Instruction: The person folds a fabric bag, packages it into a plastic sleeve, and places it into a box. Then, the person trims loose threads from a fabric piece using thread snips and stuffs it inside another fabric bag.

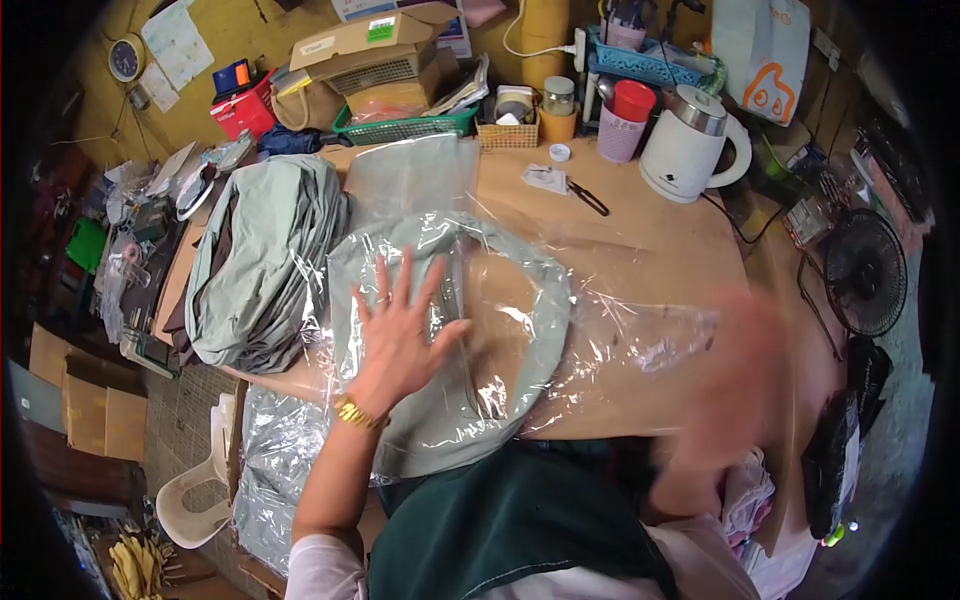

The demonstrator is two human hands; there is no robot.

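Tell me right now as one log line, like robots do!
left hand: spread on plastic | right hand: blurred, grip unclear | grey cloth: ring-shaped, under plastic

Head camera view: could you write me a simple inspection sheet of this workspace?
Surface: brown tabletop, partly covered by clear plastic.
Job's things: a grey-green cloth item lies under or inside the plastic; which is unclear.
Clutter: a cloth pile, a black-handled tool, a white cap and a kettle share the table.
Hands: left hand spread over the plastic; right hand blurred, so its grip cannot be told.
Cables: a white cable at the back wall; a dark cable curving beside the kettle.
Surroundings: black fan at right; white chair and cardboard boxes at left.
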